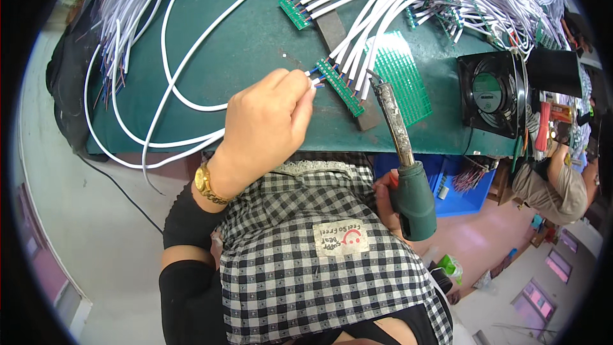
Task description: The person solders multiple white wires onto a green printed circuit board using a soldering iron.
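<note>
My left hand (265, 118) is closed around the ends of white cables (198, 138), with the fingers pinched. Their bared blue and brown wires reach the near-left edge of a narrow green circuit board (341, 88). That board lies across a dark bar (332, 32), and more white cables are joined along its far side. My right hand (386, 201) grips a soldering iron (415, 198) by its dark green handle. The worn metal barrel points up and away, its bent tip close to the board's right side. Whether the tip touches a cable I cannot tell.
Beside the bar lies a green sheet of circuit boards (402, 76). Another wired board (294, 13) rests at the bar's far end. A black fan (491, 94) stands on the right. Loose cables (131, 0) bunch at far left. A blue bin (469, 185) sits below the edge.
</note>
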